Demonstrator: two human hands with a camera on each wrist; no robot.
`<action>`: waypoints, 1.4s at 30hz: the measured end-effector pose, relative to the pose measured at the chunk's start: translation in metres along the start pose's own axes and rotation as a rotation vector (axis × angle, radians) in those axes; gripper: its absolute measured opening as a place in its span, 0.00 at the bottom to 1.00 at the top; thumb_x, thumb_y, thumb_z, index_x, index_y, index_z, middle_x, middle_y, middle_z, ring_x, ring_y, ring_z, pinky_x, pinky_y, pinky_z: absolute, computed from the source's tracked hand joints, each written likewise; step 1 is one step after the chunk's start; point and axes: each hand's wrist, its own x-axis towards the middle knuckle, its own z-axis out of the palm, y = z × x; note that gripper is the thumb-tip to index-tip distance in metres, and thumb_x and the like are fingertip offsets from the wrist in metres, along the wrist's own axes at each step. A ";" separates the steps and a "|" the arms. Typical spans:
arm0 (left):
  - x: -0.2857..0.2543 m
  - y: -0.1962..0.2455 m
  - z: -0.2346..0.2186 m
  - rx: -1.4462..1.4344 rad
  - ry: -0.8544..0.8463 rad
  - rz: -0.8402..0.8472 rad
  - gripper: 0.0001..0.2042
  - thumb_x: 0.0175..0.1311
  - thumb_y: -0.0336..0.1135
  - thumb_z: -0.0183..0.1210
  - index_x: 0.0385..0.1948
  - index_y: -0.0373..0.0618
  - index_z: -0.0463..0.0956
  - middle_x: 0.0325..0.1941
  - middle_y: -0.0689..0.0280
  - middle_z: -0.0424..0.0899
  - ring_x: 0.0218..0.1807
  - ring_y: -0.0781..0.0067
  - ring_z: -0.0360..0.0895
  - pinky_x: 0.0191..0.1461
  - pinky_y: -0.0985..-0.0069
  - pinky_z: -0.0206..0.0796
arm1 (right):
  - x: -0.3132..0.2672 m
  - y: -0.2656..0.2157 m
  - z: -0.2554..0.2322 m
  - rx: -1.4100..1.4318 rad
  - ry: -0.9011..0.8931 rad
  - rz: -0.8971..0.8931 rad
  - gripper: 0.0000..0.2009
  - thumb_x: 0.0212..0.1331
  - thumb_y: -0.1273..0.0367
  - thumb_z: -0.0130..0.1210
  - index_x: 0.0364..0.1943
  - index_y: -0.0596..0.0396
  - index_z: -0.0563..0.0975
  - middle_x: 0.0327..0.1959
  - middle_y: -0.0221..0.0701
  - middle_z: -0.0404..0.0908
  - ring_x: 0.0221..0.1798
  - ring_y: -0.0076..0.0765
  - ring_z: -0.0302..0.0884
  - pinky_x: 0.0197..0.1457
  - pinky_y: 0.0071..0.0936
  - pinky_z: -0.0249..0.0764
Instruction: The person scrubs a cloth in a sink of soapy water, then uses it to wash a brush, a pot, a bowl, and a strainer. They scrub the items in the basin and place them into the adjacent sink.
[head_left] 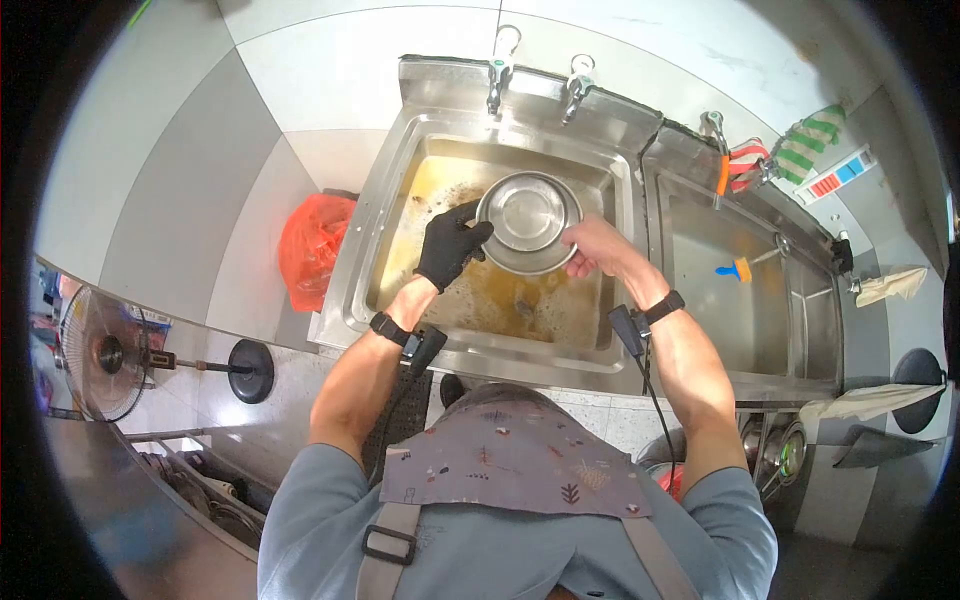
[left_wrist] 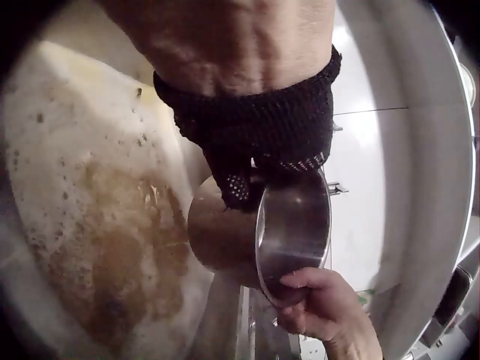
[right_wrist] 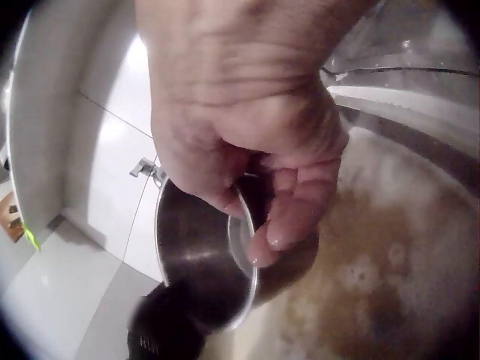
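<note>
Both hands hold a round stainless steel pot (head_left: pixel 528 215) over the left sink basin, its open mouth tipped toward the head camera. My left hand (head_left: pixel 452 245), in a black knit glove, grips the pot's left side. Bare and wet, my right hand (right_wrist: pixel 247 135) pinches the opposite rim, thumb inside and fingers along the outer wall. In the left wrist view the pot's inner wall (left_wrist: pixel 296 214) looks shiny, and the gloved fingers are partly hidden. Below lies murky brown, foamy water (head_left: pixel 430 310) with dark bits in it.
Two taps (head_left: pixel 497 75) rise behind the basin rim (head_left: pixel 352 285). To the right, a second basin (head_left: pixel 720 320) holds a blue and orange brush (head_left: pixel 738 270). Striped cloths (head_left: pixel 810 145) hang on the wall. A red plastic bag (head_left: pixel 312 250) sits left of the sink; a fan (head_left: pixel 108 352) stands farther left.
</note>
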 end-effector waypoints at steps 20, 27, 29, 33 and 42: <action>0.007 -0.035 0.012 0.240 -0.140 -0.060 0.22 0.59 0.35 0.65 0.55 0.39 0.74 0.50 0.56 0.84 0.52 0.61 0.79 0.58 0.67 0.71 | 0.005 -0.015 0.006 -0.530 0.129 -0.049 0.14 0.56 0.73 0.46 0.27 0.74 0.79 0.17 0.47 0.81 0.17 0.42 0.82 0.21 0.36 0.78; -0.033 -0.008 0.043 1.086 -0.060 0.598 0.15 0.66 0.43 0.59 0.21 0.44 0.80 0.20 0.53 0.81 0.24 0.46 0.80 0.29 0.54 0.72 | 0.016 -0.007 0.008 -0.530 0.218 -0.064 0.12 0.55 0.77 0.45 0.33 0.76 0.78 0.18 0.49 0.82 0.20 0.45 0.85 0.24 0.40 0.80; -0.006 -0.038 0.058 1.048 -0.174 0.530 0.14 0.63 0.42 0.59 0.27 0.41 0.83 0.33 0.48 0.84 0.38 0.47 0.83 0.42 0.55 0.74 | 0.027 -0.003 0.016 -0.567 0.239 -0.101 0.12 0.56 0.77 0.45 0.36 0.76 0.77 0.19 0.49 0.82 0.20 0.45 0.85 0.25 0.40 0.81; 0.065 -0.073 0.062 0.969 0.027 0.167 0.18 0.61 0.44 0.62 0.44 0.38 0.84 0.48 0.45 0.85 0.50 0.46 0.82 0.58 0.56 0.71 | 0.043 0.018 0.036 -0.720 0.322 -0.336 0.14 0.60 0.75 0.46 0.44 0.75 0.76 0.21 0.50 0.83 0.20 0.46 0.84 0.27 0.41 0.81; 0.053 -0.097 0.052 1.159 -0.205 0.199 0.15 0.59 0.40 0.62 0.42 0.40 0.84 0.44 0.48 0.85 0.47 0.46 0.82 0.53 0.56 0.72 | 0.050 0.024 0.045 -0.667 0.265 -0.352 0.14 0.61 0.76 0.45 0.47 0.73 0.74 0.21 0.53 0.82 0.20 0.48 0.83 0.26 0.43 0.78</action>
